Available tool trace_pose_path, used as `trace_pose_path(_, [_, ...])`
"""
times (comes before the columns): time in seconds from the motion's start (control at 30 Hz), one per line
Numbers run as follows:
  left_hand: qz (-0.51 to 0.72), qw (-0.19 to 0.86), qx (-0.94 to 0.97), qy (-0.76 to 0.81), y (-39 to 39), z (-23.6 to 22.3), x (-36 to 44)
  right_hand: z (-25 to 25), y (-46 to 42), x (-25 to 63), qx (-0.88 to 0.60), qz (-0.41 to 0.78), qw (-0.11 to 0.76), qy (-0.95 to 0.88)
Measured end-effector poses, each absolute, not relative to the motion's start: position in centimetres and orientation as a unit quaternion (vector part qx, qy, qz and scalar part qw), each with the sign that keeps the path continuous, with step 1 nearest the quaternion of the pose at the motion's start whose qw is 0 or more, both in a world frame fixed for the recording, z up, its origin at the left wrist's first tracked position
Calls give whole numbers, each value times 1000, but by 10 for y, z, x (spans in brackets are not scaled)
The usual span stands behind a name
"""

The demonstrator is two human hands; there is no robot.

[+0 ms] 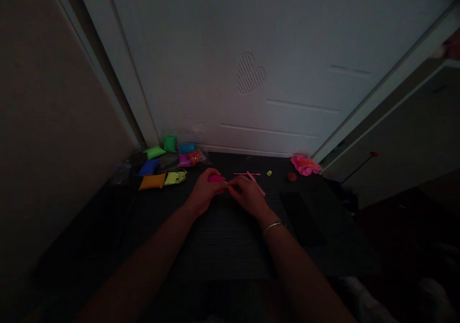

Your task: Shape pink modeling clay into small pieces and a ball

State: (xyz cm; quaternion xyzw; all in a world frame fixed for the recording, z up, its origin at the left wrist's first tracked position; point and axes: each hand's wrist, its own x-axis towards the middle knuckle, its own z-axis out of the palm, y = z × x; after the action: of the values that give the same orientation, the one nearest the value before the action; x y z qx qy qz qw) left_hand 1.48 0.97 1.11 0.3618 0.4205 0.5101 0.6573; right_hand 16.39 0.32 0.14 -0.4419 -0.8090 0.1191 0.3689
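Note:
In my left hand (205, 190) is a bright pink packet (216, 178), much like the colored packets lying to the left; the fingers are wrapped round it. My right hand (247, 193) meets the left at the packet's right end, its thumb and fingertips pinched together there. What the right fingertips grip is too small and dark to make out. Just beyond the right hand lie a thin pink stick (247, 173) and a flat pink tool (259, 187), the latter partly hidden by the hand.
Several colored packets, among them an orange one (152, 181) and a blue one (148, 167), lie at the back left of the dark table (223, 246). Rightward are a yellow-green bit (269, 173), a brownish lump (292, 177), a pink flower (305, 165) and a black flat object (302, 218). A white panel (215, 74) stands behind.

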Motion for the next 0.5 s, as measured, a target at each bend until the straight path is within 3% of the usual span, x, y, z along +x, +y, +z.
trace_pose_path(0.27, [516, 704, 310, 376, 16, 8, 8, 0, 5, 162, -497, 324, 463, -658])
trace_pose_path(0.5, [530, 729, 275, 333, 14, 9, 10, -1, 6, 166, -464, 247, 424, -738])
